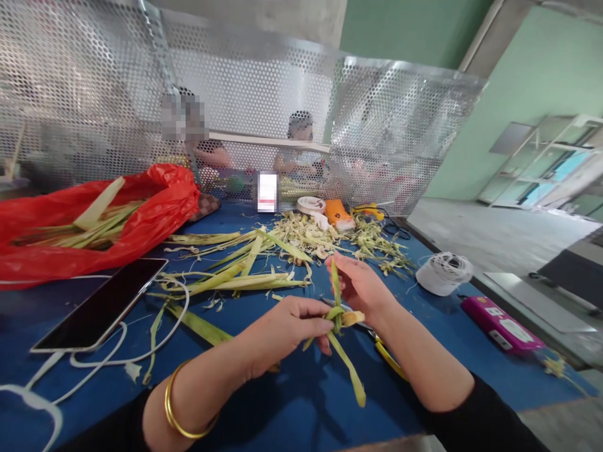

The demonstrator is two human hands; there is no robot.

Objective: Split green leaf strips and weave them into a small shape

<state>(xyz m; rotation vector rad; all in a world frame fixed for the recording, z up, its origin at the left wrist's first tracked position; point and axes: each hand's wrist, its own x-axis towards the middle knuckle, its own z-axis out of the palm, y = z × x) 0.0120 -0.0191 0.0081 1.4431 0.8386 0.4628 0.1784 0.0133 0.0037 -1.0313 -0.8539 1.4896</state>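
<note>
Above the blue table, my left hand pinches a small knotted bundle of green and pale leaf strips between thumb and fingers. One strip hangs down toward me and a short dry end sticks out to the right. My right hand is closed on the upright end of a green strip just above the knot; its fingertips are partly hidden. Under my right forearm lie scissors with yellow handles, their blades mostly covered by my hands. Long leaf strips lie on the table behind my left hand.
A red plastic bag of leaves and a phone with a white cable are at left. Leaf scraps are piled at the back. String and a pink box sit at right. People work behind a perforated screen.
</note>
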